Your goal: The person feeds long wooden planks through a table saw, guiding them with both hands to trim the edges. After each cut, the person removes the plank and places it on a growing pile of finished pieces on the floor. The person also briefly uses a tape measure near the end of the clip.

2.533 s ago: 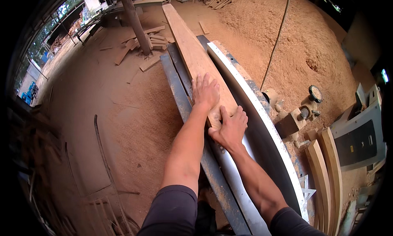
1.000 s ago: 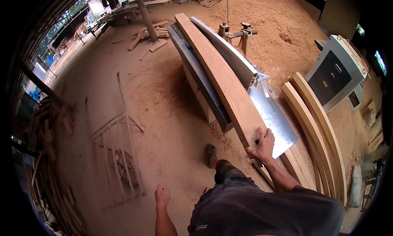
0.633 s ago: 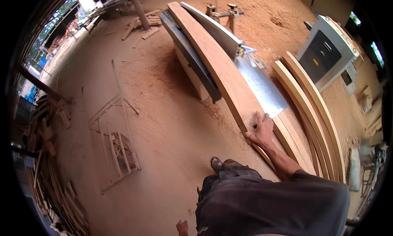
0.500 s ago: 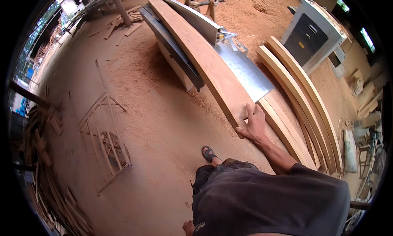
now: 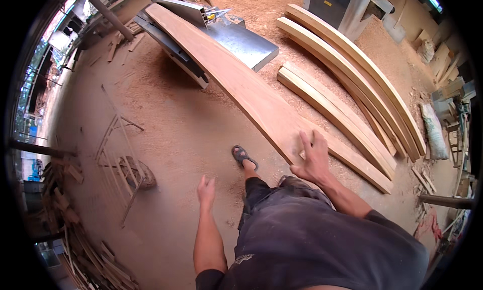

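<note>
A long reddish-brown wooden plank (image 5: pixel 236 84) is seen from above, running from the upper left of the view down toward the lower right. Its far part is laid across the flat grey metal table of a woodworking machine (image 5: pixel 241 41), and its near end is held up beside the person's right hip. The near end is gripped by the right hand (image 5: pixel 313 158): the palm is pressed on the top face, the fingers are spread over the wood and the thumb is hooked at the plank's edge. The left hand (image 5: pixel 206 190) is held loosely open at the person's left side, fingers relaxed and pointing down, with nothing in it and nothing touched.

Just beyond the right hand, a pair of shorter pale boards (image 5: pixel 332 124) is laid on the floor, and farther right a stack of long curved pale boards (image 5: pixel 362 73) is set, well apart from the plank. One foot in a sandal (image 5: pixel 244 156) is placed on the sawdust-covered floor (image 5: pixel 176 134) just left of the plank's near end. A light wooden frame (image 5: pixel 118 154) is lying on the floor to the left, and scrap timber (image 5: pixel 70 224) is piled at the lower left edge.
</note>
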Action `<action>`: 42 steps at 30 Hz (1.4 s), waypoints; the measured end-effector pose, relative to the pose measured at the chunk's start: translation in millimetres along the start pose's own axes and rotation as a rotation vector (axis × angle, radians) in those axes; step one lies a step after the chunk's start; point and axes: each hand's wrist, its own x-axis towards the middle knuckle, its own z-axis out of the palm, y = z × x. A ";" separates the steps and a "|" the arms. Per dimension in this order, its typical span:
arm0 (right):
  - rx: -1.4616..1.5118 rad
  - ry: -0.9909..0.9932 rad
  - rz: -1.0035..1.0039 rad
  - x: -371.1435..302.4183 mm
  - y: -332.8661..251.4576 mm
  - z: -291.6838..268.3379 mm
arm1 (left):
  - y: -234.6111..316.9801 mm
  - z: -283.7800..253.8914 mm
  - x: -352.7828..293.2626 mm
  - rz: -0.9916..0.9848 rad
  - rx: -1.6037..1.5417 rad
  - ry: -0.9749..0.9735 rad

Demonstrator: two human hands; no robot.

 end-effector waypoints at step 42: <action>1.670 0.697 1.432 -354.1 136.3 -50.4 | 415.6 148.6 217.2 0.484 0.773 0.013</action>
